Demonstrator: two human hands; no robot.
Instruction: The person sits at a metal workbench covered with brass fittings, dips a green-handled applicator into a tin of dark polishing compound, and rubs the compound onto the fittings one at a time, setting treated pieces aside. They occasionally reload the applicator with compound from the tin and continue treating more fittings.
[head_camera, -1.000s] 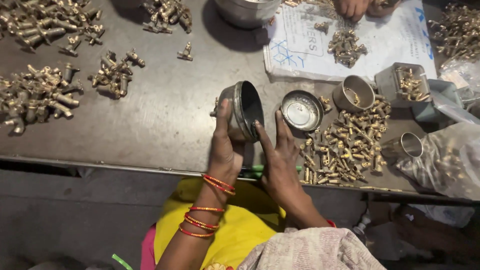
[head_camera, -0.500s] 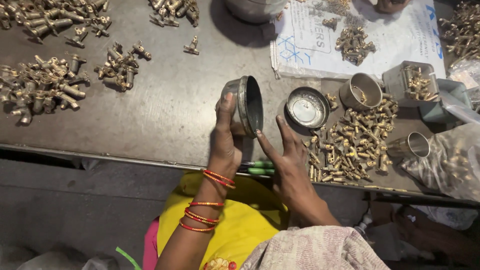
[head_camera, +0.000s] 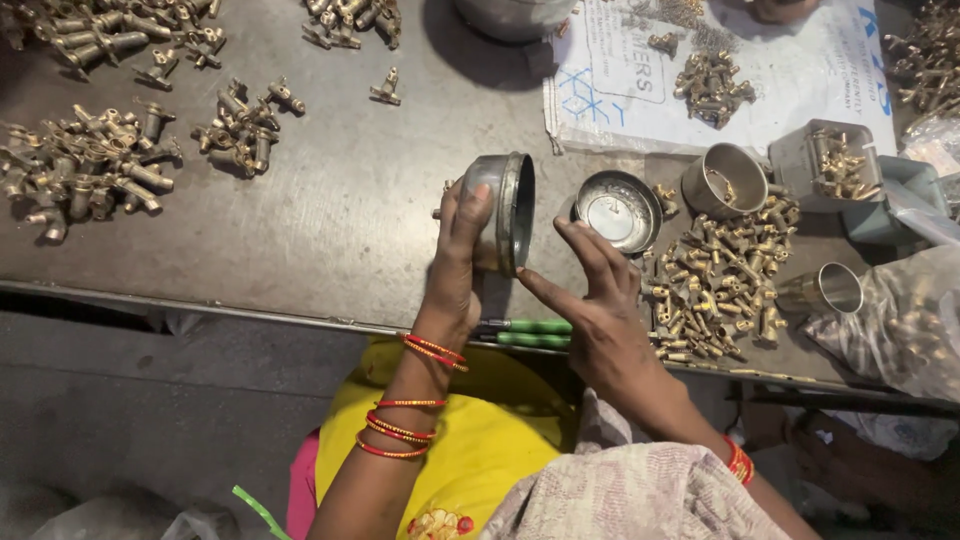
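Brass fittings (head_camera: 85, 175) lie heaped at far left on the metal table (head_camera: 340, 220), well apart from both hands. The left hand (head_camera: 452, 270) is clamped on a round tin (head_camera: 500, 212) tipped on edge, its axis roughly level and its open mouth facing right. The right hand (head_camera: 590, 300), fingers spread and holding nothing, sits just right of that mouth and is the nearer hand to the lid (head_camera: 615, 210) and the small brass parts (head_camera: 720, 285) beyond

- Dim overall, light from above; glare on small steel bowl (head_camera: 617, 210).
- Dark shadow left of it; frame edges soft, corners murky.
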